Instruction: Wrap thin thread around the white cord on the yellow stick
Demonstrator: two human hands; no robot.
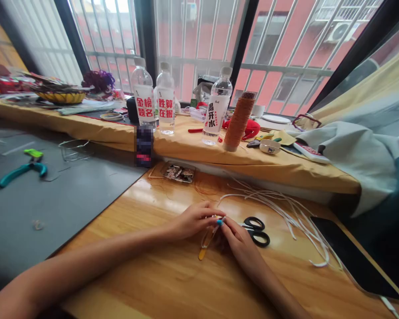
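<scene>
Near the front middle of the wooden table, both my hands meet over a small craft piece (206,239) of pale cord with a yellow, flat, stick-like end pointing down. My left hand (193,220) comes in from the left, its fingers pinched at the upper end of the piece. My right hand (236,239) grips the same end from the right, where a small blue bit (219,222) shows at the fingertips. The fingers hide much of the piece. Black-handled scissors (261,239) lie just right of my right hand, their blades partly covered by it.
White cords (286,208) spread to the right, beside a black phone (354,257). A clear tray of small pieces (178,172) stands behind my hands. Teal pliers (23,170) lie on the grey mat. Along the ledge stand water bottles (216,108) and an orange thread spool (239,122).
</scene>
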